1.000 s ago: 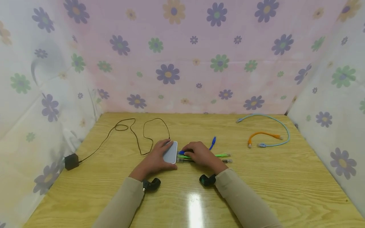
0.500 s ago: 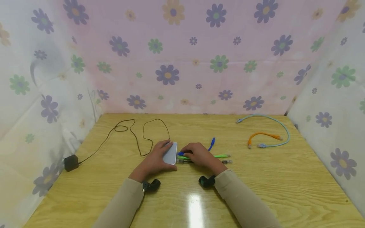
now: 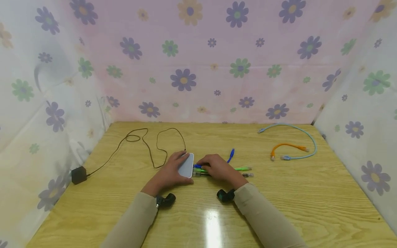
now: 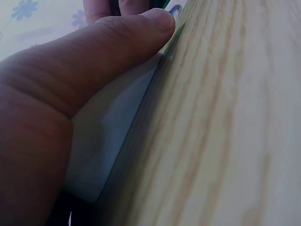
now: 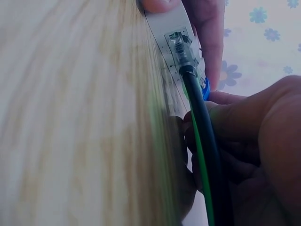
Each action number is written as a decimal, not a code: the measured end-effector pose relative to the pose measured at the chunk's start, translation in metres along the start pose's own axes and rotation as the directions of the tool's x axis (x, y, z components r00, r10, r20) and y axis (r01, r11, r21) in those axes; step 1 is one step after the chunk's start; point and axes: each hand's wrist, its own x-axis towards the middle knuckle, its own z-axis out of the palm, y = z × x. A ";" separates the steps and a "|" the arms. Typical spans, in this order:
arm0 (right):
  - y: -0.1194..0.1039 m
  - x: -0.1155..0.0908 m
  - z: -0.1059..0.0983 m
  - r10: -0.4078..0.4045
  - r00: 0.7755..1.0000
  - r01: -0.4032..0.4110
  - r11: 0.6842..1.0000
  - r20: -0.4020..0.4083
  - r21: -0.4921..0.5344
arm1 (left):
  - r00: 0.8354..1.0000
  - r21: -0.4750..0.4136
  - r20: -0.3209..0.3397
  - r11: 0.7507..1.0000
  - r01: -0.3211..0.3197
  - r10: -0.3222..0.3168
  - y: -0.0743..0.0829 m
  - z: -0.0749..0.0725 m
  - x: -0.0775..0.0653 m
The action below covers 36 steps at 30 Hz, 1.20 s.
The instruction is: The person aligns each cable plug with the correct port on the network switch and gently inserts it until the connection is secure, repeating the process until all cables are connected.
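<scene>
Head view first: wide wooden bench (image 3: 279, 206), walled on three sides by a flower-print cloth (image 3: 198, 62). Near the bench's middle, a small white box (image 3: 186, 165) (flat, rounded corners) held down by the left hand (image 3: 169, 174), fingers over the top and thumb curled along the near edge, as seen close in the left wrist view (image 4: 94, 52). Just right of the box, the right hand (image 3: 218, 167), curled round a bundle of short cables: a green cable (image 3: 240, 168), a black cable (image 3: 248, 175) and a blue cable (image 3: 231, 155), all running out to the right of the hand. From the right wrist view, black cable's clear plug (image 5: 179, 47) seated in a port on the box's side, green cable alongside under the curled fingers (image 5: 235, 127). Behind the box, a thin black cord (image 3: 145, 141) looping left to a black adapter (image 3: 79, 174) at the bench's left edge. Far right, well apart: a pale blue cable (image 3: 305, 134) arcing round a short orange cable (image 3: 286, 146).
</scene>
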 end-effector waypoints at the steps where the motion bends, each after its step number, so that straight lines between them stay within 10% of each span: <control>1: 0.000 0.000 0.000 0.001 1.000 -0.001 1.000 -0.002 -0.001 | 1.000 0.004 0.000 1.000 -0.002 0.002 0.000 0.000 0.000; 36: -0.009 0.007 0.000 0.009 1.000 -0.010 1.000 -0.013 -0.027 | 1.000 0.026 0.004 0.999 -0.029 0.028 0.000 0.000 0.004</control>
